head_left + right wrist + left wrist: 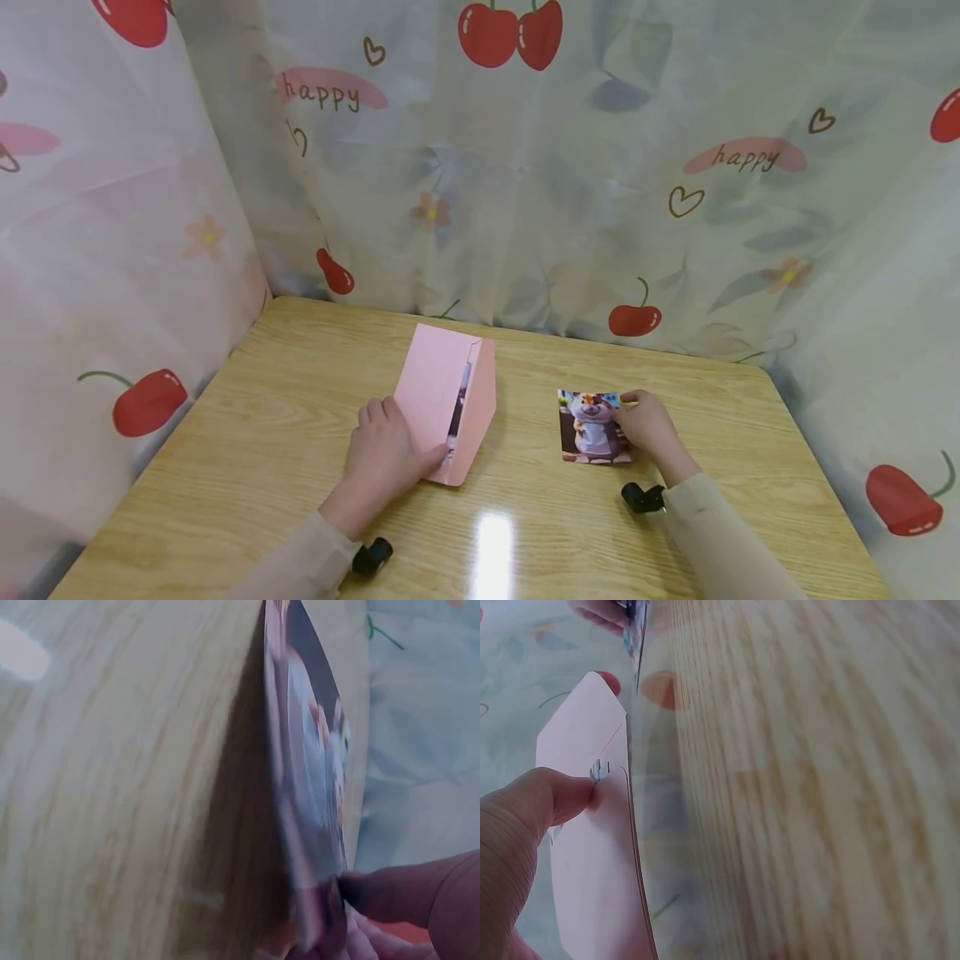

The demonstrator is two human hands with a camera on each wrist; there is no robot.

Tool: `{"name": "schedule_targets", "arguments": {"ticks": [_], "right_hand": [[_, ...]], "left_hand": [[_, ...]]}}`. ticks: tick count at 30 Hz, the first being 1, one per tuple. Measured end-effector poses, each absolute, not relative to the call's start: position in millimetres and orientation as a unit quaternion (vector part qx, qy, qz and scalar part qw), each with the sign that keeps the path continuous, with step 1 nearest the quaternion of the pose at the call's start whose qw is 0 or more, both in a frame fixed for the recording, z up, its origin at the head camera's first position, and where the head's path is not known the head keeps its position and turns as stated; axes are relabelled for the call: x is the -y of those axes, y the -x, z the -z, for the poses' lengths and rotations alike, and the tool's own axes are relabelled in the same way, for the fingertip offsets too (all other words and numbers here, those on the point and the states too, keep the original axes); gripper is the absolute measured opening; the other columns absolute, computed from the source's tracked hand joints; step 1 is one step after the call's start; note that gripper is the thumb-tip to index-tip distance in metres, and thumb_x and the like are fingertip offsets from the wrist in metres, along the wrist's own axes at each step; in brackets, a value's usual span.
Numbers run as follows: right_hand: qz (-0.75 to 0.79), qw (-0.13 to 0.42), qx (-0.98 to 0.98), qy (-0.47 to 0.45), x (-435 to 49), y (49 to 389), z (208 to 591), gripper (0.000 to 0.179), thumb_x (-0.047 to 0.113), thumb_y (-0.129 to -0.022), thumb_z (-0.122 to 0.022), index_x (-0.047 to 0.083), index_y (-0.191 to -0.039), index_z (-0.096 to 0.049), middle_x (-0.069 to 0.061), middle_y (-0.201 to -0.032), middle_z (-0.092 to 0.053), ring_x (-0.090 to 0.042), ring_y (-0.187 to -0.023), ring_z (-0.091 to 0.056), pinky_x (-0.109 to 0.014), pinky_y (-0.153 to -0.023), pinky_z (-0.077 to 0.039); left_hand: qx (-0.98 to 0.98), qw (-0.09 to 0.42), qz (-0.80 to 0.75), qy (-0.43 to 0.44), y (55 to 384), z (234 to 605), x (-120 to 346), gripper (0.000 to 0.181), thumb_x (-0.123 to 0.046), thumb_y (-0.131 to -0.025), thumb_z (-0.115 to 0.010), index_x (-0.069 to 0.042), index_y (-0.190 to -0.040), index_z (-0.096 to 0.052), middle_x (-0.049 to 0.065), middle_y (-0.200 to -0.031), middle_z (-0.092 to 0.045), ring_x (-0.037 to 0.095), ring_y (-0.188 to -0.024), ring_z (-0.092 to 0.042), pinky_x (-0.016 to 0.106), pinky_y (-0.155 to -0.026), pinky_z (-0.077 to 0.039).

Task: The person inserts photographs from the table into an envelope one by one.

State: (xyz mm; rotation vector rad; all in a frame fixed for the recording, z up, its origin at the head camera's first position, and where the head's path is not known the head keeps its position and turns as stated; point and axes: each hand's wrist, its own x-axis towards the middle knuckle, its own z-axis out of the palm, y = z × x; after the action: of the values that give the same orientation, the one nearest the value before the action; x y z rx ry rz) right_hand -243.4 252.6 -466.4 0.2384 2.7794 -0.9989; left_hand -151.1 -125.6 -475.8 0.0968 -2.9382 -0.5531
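A pink envelope (431, 375) lies tilted at the middle of the table, its flap (477, 408) open towards the right. Part of a picture card (457, 408) shows inside its mouth. My left hand (386, 454) holds the envelope from its near left side, thumb on the front by the opening, as the left wrist view (517, 832) also shows. To the right, my right hand (648, 425) pinches the edge of a glossy picture card (592, 429) with a cartoon pig-like animal in white. In the right wrist view that card (307, 772) stands slightly off the wood, above its shadow.
The light wooden table (300, 367) is backed by a hanging curtain (480, 183) printed with cherries, hearts and words. Black wrist camera mounts (643, 498) sit at both sleeves. A bright light reflection falls on the table's near middle.
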Motion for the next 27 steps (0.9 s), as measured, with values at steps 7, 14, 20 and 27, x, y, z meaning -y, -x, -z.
{"name": "schedule_targets", "arguments": {"ticks": [7, 14, 20, 27], "right_hand": [[0.404, 0.099, -0.907, -0.063, -246, 246, 465, 0.028, 0.02, -0.095, -0.06, -0.003, -0.111, -0.06, -0.014, -0.096, -0.059, -0.022, -0.08, -0.054, -0.031, -0.064, -0.046], [0.494, 0.076, -0.864, -0.056, -235, 248, 455, 0.032, 0.022, -0.098, -0.057, -0.004, -0.117, -0.056, -0.015, -0.101, -0.061, -0.02, -0.084, -0.058, -0.04, -0.079, -0.053], [0.523, 0.047, -0.85, -0.048, -228, 248, 445, 0.031, 0.019, -0.099, -0.056, -0.006, -0.117, -0.054, -0.017, -0.102, -0.062, -0.019, -0.084, -0.06, -0.04, -0.08, -0.053], [0.52, 0.04, -0.851, -0.06, -223, 248, 440, 0.033, 0.026, -0.098, -0.058, -0.002, -0.117, -0.055, -0.014, -0.1, -0.062, -0.021, -0.086, -0.059, -0.043, -0.084, -0.051]], "left_hand": [[0.981, 0.075, 0.175, -0.035, 151, 476, 126, 0.106, -0.074, -0.062, -0.069, 0.015, -0.116, -0.044, 0.023, -0.101, -0.045, 0.035, -0.092, -0.044, 0.047, -0.07, -0.047], [0.981, 0.073, 0.174, -0.039, 150, 474, 127, 0.106, -0.073, -0.063, -0.07, 0.015, -0.116, -0.043, 0.023, -0.101, -0.044, 0.034, -0.092, -0.044, 0.046, -0.07, -0.047], [0.981, 0.071, 0.174, -0.04, 151, 475, 127, 0.106, -0.074, -0.063, -0.069, 0.014, -0.116, -0.043, 0.023, -0.101, -0.044, 0.034, -0.091, -0.044, 0.046, -0.07, -0.047], [0.981, 0.064, 0.18, -0.045, 153, 476, 125, 0.105, -0.073, -0.063, -0.069, 0.013, -0.117, -0.043, 0.022, -0.102, -0.044, 0.034, -0.092, -0.043, 0.046, -0.071, -0.046]]}}
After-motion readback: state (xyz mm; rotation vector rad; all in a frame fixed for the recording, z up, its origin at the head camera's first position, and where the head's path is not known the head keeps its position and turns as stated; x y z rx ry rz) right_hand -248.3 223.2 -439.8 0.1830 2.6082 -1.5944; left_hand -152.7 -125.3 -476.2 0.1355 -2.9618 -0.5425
